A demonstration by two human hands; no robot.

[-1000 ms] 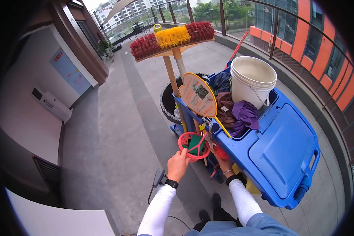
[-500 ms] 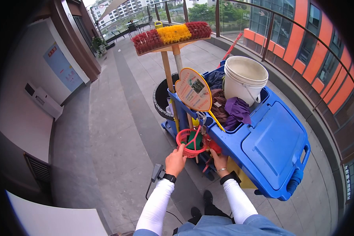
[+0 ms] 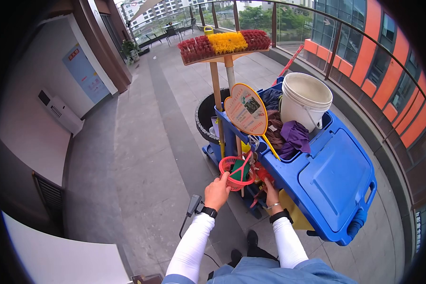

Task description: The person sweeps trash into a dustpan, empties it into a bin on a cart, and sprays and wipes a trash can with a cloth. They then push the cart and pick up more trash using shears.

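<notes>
Where the grey paved floor runs alongside a dark metal-and-glass railing, a large blue plastic cart stands, its moulded lid down. From here I note a broad broom head, red and yellow bristles upward, raised above the cart's far left side. A round white plastic bucket sits upright, slightly tilted, among crumpled cloths; the purple fabric cloth lies just below it. A heart-shaped, orange-edged printed fan leans in front, yellow handle pointing down into the cart.

Pinkish-red perforated plastic basket: beside the cart's left side, below the fan. The left hand is clamped on its near rim, by the looped handle. Whether the basket also hangs from the cart, I cannot tell. The right hand touches a small red object just beside the basket; fingers partly hidden, grip undetermined. Inside the basket: a dark green pad.
</notes>
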